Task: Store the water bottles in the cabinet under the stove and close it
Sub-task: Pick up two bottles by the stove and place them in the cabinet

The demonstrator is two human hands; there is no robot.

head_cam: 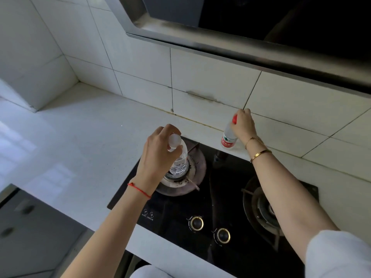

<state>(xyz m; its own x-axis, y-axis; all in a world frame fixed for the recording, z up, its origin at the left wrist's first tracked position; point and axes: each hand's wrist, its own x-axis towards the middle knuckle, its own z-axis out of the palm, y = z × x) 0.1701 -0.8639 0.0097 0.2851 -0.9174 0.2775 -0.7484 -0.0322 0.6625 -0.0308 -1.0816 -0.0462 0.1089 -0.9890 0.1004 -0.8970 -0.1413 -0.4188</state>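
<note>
White tiles back a pale countertop [76, 125] with a black glass gas stove [210, 197] set into it, and a steel range hood [220, 43] hangs over the far side.

Two water bottles are out. A clear bottle with a white cap [178, 155] stands over the left burner [180, 177], and the left hand [158, 155] is closed around its neck and shoulder just under the cap. A bottle with a red cap and red label [228, 137] stands on the countertop at the far edge of the stove, close to the wall; the right hand [244, 125] has its fingers curled over the cap and neck. Whether either bottle is lifted clear of its support cannot be told.

Both look like thin plastic, light if part empty, and the smooth walls may dent or slip under a hard squeeze. The neck below the cap is the stiffest place to hold, and both hands have gone there. A hold lower on the body would steady a full bottle when carried down.

At the near left a dark cabinet front [30, 227] shows, blurred; the cabinet under the stove is mostly out of view.
</note>
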